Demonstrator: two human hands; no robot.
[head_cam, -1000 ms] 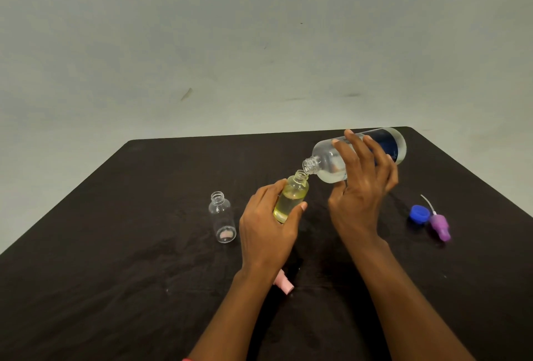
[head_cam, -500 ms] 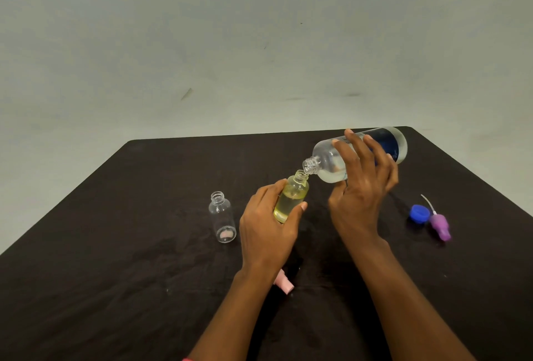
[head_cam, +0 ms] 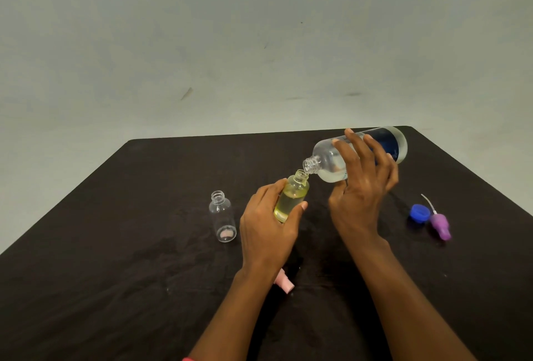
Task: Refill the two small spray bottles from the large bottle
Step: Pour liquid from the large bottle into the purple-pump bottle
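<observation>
My left hand [head_cam: 266,231] grips a small clear bottle [head_cam: 291,197] of yellowish liquid, tilted with its open neck up and to the right. My right hand [head_cam: 360,184] holds the large frosted bottle [head_cam: 328,164] with a blue label, tipped almost level, its open mouth right above the small bottle's neck. A second small bottle [head_cam: 222,216], clear and open, stands upright on the table to the left of my left hand.
The table [head_cam: 115,245] wears a black cloth. A blue cap [head_cam: 418,212] and a purple spray head [head_cam: 439,225] with its tube lie at the right. A pink spray head [head_cam: 284,284] shows partly under my left wrist. A grey wall stands behind.
Both hands and both bottles stay nearly where they were; the large bottle's mouth remains over the small bottle's neck.
</observation>
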